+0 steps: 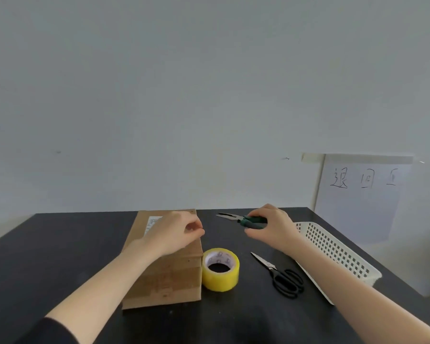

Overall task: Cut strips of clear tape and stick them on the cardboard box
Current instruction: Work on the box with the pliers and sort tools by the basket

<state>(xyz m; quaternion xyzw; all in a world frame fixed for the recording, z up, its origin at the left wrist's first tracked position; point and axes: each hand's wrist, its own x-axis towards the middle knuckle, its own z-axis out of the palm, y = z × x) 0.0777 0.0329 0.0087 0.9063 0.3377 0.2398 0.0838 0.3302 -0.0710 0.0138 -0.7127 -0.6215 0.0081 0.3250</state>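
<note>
Here, a black tabletop [60, 256] carries a brown cardboard box [164, 276], which lies left of centre with its long side running away from the viewer. The left hand [174, 232] rests on the far part of the box top, fingers curled with thumb and forefinger pinched together at the box's right edge; whether anything is held between them cannot be told. A white label [151, 224] on the box top shows just beside the left of that hand.

A roll of tape [221, 269], yellowish with a white core, lies flat on the tabletop, touching or just beside the right wall of the box at its near end. It sits nearer than both hands, between the two forearms.

The right hand [271, 227] is at the far side of the tabletop, right of the box and apart from it, closed over the green handles of a pair of pliers [236, 219] whose metal nose points left toward the box's far corner. Black-handled scissors [278, 275] lie shut on the tabletop, right of the tape roll and nearer than the right hand, blades pointing far-left. A white perforated plastic basket [333, 249] stands at the right edge, partly behind the right forearm. On the wall at far right hangs a white sheet of paper [360, 194] with handwritten characters.
</note>
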